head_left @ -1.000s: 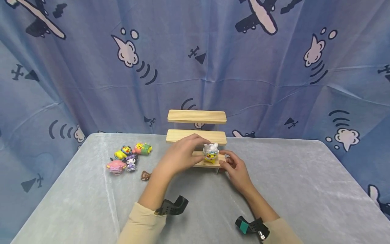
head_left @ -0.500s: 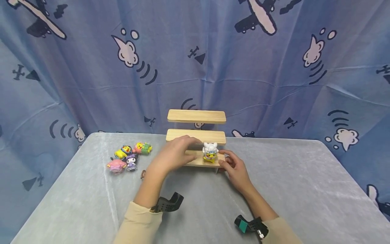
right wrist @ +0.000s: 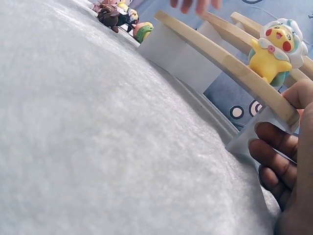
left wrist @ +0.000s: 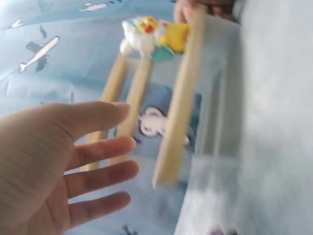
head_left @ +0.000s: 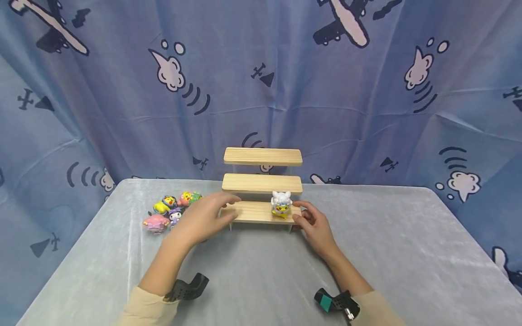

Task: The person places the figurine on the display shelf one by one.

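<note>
A three-tier wooden display shelf [head_left: 253, 213] stands at the middle back of the table. Upright on the right part of its lowest board is a yellow Pikachu figurine [right wrist: 270, 58] in a white hooded outfit. My right hand [head_left: 319, 230] grips the right end of that board; in the right wrist view its fingers [right wrist: 274, 156] curl below the wood beside the clear side support. Off the board's left end, my left hand [head_left: 204, 218] is empty, thumb and fingers apart, as the left wrist view also shows.
Several small figurines lie at the left of the table: a pink one [head_left: 156, 223], a yellow one [head_left: 161, 207], a purple-hooded one [head_left: 175, 215] and a green-and-pink one [head_left: 186, 198]. A brown one [right wrist: 108, 17] shows in the right wrist view. A blue patterned curtain [head_left: 367, 113] hangs behind.
My left hand has moved away from the Pikachu figurine, leftward past the shelf's end, and now partly covers the loose figurines. The right hand and the Pikachu have stayed in place.
</note>
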{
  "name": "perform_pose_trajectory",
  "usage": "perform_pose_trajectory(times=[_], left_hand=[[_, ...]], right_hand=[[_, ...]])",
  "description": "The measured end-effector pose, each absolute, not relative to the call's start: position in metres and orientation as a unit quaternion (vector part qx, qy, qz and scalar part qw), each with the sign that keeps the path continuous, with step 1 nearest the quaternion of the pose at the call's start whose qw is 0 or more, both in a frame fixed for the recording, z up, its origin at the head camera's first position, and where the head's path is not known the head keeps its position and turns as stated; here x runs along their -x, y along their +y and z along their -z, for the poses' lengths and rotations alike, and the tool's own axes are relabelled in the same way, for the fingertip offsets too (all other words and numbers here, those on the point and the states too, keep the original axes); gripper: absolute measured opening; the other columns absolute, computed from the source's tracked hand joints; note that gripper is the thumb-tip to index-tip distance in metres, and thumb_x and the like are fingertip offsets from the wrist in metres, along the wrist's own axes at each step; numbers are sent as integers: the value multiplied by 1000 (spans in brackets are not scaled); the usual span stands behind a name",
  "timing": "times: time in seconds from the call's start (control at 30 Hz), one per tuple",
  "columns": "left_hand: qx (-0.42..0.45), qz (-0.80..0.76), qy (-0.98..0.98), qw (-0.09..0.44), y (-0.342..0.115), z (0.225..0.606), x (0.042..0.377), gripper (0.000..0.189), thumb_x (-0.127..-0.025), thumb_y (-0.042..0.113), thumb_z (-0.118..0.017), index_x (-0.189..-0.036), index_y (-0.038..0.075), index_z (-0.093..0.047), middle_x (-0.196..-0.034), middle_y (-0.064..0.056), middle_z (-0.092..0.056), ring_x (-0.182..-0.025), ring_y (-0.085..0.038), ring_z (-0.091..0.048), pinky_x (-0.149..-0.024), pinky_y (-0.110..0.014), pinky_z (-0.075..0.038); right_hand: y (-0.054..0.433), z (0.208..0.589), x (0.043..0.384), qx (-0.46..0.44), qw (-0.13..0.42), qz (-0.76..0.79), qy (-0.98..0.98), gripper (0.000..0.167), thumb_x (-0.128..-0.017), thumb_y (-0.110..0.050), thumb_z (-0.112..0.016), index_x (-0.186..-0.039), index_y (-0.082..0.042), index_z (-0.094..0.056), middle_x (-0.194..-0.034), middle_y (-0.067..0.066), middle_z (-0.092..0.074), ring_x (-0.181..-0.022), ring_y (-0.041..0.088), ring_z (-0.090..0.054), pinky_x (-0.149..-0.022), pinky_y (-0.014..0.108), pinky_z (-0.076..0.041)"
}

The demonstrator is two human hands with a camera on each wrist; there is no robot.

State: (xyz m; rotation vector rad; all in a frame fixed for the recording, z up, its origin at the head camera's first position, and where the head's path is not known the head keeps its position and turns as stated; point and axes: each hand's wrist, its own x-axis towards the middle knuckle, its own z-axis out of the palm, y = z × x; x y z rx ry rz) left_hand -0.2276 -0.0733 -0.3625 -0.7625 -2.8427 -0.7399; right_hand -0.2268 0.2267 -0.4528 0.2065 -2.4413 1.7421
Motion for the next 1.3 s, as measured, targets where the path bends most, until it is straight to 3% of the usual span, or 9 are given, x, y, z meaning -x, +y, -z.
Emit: perform_pose_trajectory(times=[0.33, 0.5, 0.67, 0.97, 1.13, 1.3], left_hand=[[243, 317, -915, 62, -115, 410, 218, 37, -89, 21, -78, -125, 18, -69, -122, 0, -72, -112, -24, -69, -93, -45, -57], [210, 470, -857, 19, -120, 448, 223, 61, -82, 14, -84, -138, 17, -59, -120, -7, -71, -111, -27, -69, -88, -33, -59], [188, 503, -843, 25, -119, 467, 228, 72, -77, 8, -86, -141, 14, -54, -109, -6, -73, -103, -21, -69, -81, -23, -59], [208, 482, -850, 45, -119, 471, 231, 33, -79, 2, -82, -110, 7, -72, -109, -8, -75, -97, -18, -72, -85, -23, -59], [202, 475, -854, 56, -119, 468, 232, 23, -84, 3, -79, -105, 9, -74, -107, -6, -76, -96, -17, -73, -84, -23, -59], [179, 440, -877, 70, -117, 469, 231, 10, -94, 11, -70, -101, 15, -76, -101, 2, -76, -91, -6, -67, -80, -23, -56]], right_hand=[[226, 454, 226, -71, 73, -578, -809, 32, -98, -9, -63, -130, -6, -61, -82, 19, -67, -72, 8, -63, -73, 25, -59], [224, 455, 227, -74, 69, -575, -812, 32, -99, -11, -63, -131, -6, -60, -84, 18, -69, -73, 9, -63, -73, 25, -58], [224, 454, 226, -68, 67, -568, -818, 32, -100, -13, -62, -131, -9, -60, -85, 18, -70, -74, 11, -64, -73, 26, -58], [225, 452, 223, -62, 66, -571, -816, 33, -100, -13, -62, -132, -9, -60, -87, 17, -71, -74, 12, -65, -72, 26, -58], [225, 450, 223, -63, 72, -566, -819, 32, -100, -14, -63, -131, -11, -61, -86, 17, -71, -73, 13, -65, -71, 25, -56], [227, 451, 224, -64, 73, -559, -823, 31, -100, -14, -63, -130, -10, -61, -84, 16, -72, -71, 14, -65, -69, 25, -55]])
